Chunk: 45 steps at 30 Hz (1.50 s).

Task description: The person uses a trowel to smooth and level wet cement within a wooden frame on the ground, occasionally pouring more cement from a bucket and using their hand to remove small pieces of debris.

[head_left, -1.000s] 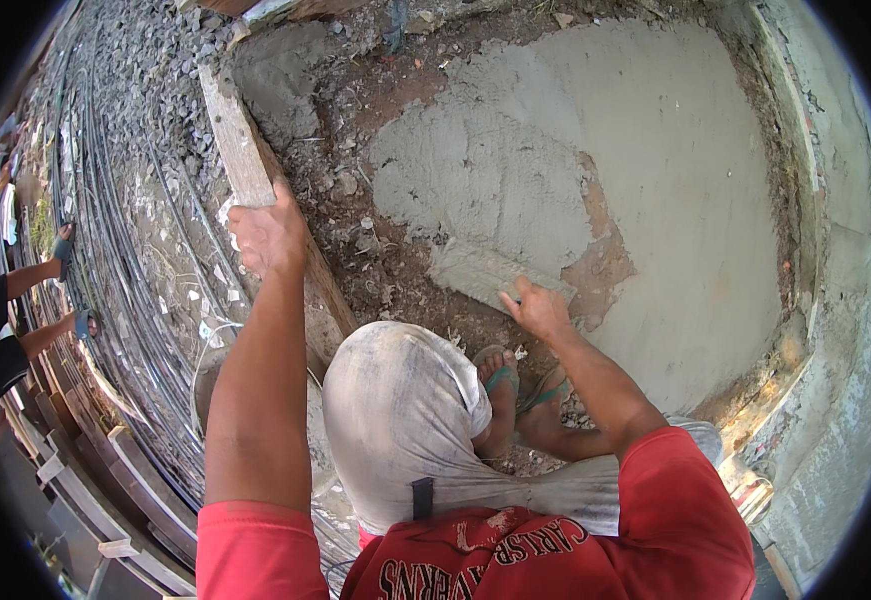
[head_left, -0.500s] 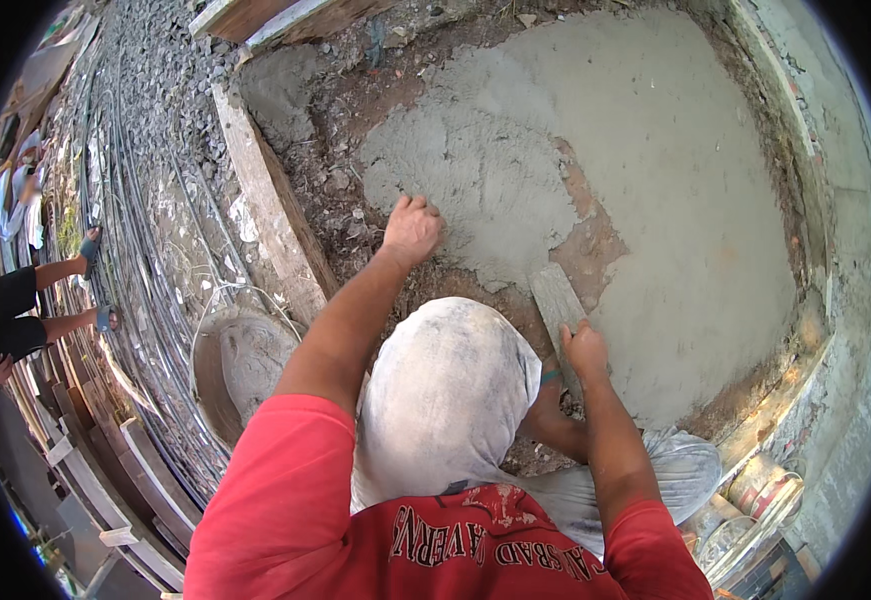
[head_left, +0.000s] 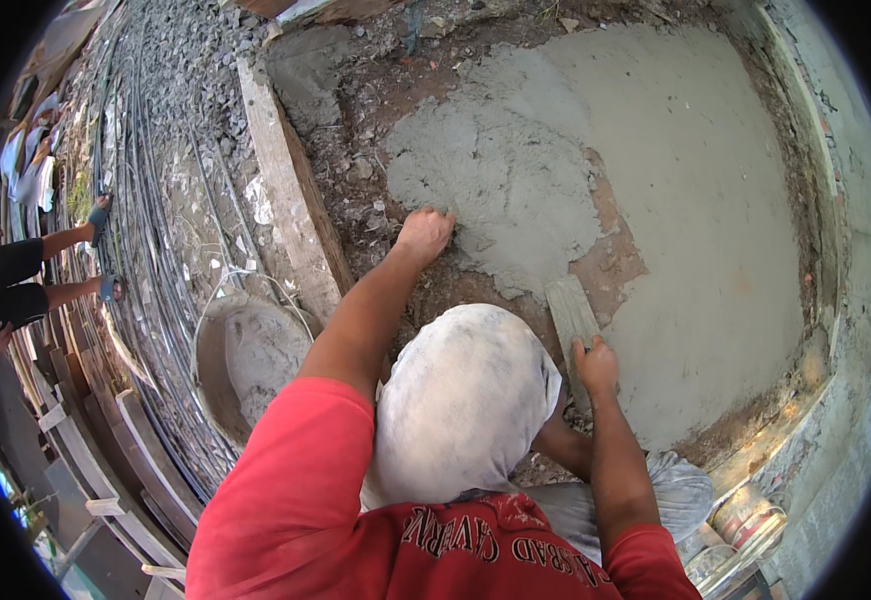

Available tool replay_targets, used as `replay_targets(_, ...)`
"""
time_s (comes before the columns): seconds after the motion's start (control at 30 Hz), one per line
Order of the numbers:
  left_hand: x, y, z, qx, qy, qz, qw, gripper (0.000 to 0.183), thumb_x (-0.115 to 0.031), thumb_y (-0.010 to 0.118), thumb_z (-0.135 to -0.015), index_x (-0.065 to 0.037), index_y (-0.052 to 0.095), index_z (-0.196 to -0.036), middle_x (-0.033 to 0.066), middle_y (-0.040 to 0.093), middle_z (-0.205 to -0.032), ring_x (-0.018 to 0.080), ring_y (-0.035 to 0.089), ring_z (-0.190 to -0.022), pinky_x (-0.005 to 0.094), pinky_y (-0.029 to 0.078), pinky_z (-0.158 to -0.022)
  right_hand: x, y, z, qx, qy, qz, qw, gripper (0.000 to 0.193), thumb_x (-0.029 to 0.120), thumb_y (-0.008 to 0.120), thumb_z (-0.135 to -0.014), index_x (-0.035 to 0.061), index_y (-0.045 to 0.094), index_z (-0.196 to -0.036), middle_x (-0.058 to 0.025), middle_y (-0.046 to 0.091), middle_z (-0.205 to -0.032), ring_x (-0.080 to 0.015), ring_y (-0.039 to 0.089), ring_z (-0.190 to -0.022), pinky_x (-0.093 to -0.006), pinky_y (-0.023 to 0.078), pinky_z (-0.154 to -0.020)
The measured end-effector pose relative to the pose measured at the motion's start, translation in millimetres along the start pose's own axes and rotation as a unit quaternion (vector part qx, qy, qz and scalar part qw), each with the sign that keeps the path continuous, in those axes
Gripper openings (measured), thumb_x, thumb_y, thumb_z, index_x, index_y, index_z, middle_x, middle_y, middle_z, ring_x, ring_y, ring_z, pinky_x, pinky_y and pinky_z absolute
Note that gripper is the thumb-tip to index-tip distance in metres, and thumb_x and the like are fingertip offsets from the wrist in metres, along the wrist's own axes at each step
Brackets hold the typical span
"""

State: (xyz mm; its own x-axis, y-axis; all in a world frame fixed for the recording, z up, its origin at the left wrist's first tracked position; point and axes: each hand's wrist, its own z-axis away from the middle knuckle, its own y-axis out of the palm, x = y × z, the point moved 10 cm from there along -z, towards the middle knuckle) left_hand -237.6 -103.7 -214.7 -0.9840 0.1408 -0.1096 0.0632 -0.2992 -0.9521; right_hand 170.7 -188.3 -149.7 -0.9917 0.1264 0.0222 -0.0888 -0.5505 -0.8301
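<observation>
My left hand (head_left: pixel 425 236) has its fingers curled closed at the near-left edge of a rough patch of wet grey mortar (head_left: pixel 495 170). Whether anything is inside those fingers is hidden. A flat, narrow rectangular float (head_left: pixel 568 308), coated grey, is gripped in my right hand (head_left: pixel 596 368). Its far end lies by the near edge of the rough patch, beside a strip of bare brown soil (head_left: pixel 610 245). Smoother mortar (head_left: pixel 705 230) spreads to the right of that strip. My bent knee, in pale stained trousers (head_left: pixel 465 400), is between my arms.
A bucket (head_left: pixel 210 365) of wet mortar stands left of my left arm. A wooden plank (head_left: pixel 290 180) edges the ground on the left, with gravel and long rods (head_left: pixel 135 230) beyond. A concrete wall (head_left: pixel 860 330) borders the right. Another person's legs (head_left: pixel 60 240) show far left.
The whole view has shifted, so the scene sits slightly farther right and lower. Against the mortar, my left hand has drawn back a little to the left; the float has moved only slightly.
</observation>
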Motion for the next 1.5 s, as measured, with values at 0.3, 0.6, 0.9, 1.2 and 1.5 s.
replay_targets(0.3, 38.4, -120.0, -1.6, -0.086, -0.033, 0.036, 0.995, 0.03, -0.038, 0.068, -0.084, -0.012, 0.072, -0.1, 0.0035, 0.07, -0.1, 0.0218, 0.06, -0.107, 0.0401, 0.044, -0.09, 28.0, -22.2, 3.0, -0.058, -0.045, 0.045, 0.996, 0.044, 0.044, 0.066, -0.092, 0.0012, 0.064, -0.102, -0.0245, 0.071, -0.083, -0.0438, 0.07, -0.076, -0.0542, 0.055, -0.067)
replay_targets(0.6, 347.7, -169.0, 148.5, -0.334, -0.602, 0.192, 0.699, 0.047, -0.048, 0.05, -0.103, -0.018, 0.053, -0.138, 0.0131, 0.052, -0.138, 0.0402, 0.052, -0.124, 0.0506, 0.041, -0.106, 230.6, 9.2, -48.2, -0.068, -0.458, 0.048, 0.885, 0.033, 0.038, 0.062, -0.097, 0.0073, 0.053, -0.09, -0.0148, 0.068, -0.077, -0.0339, 0.071, -0.073, -0.045, 0.057, -0.061)
replay_targets(0.9, 307.3, -184.0, 113.4, -0.28, -0.551, 0.185, 0.764, 0.043, -0.045, 0.042, -0.106, -0.017, 0.044, -0.139, 0.0198, 0.045, -0.145, 0.0485, 0.057, -0.12, 0.055, 0.05, -0.095, 444.9, -35.6, -191.4, -0.067, -0.446, 0.128, 0.884, 0.035, 0.04, 0.056, -0.101, 0.0048, 0.054, -0.102, -0.0198, 0.072, -0.09, -0.038, 0.073, -0.082, -0.0481, 0.059, -0.068)
replay_targets(1.2, 307.8, -184.3, 98.0, -0.275, -0.529, 0.236, 0.767, 0.049, -0.047, 0.04, -0.107, -0.013, 0.044, -0.142, 0.0164, 0.049, -0.141, 0.0405, 0.05, -0.13, 0.0503, 0.044, -0.104, 486.4, -63.3, -272.4, -0.007, -0.295, 0.029, 0.955, 0.044, 0.04, 0.057, -0.098, 0.0, 0.067, -0.112, -0.0262, 0.071, -0.105, -0.0418, 0.068, -0.104, -0.0512, 0.055, -0.09)
replay_targets(1.5, 314.4, -185.5, 114.7, -0.313, -0.539, 0.194, 0.758, 0.04, -0.044, 0.044, -0.106, -0.017, 0.049, -0.135, 0.016, 0.053, -0.133, 0.0419, 0.059, -0.115, 0.0532, 0.05, -0.091, 208.6, 41.2, -35.5, 0.119, -0.178, 0.014, 0.977, 0.048, 0.042, 0.061, -0.096, -0.0034, 0.06, -0.11, -0.032, 0.068, -0.081, -0.0504, 0.069, -0.08, -0.0588, 0.055, -0.074)
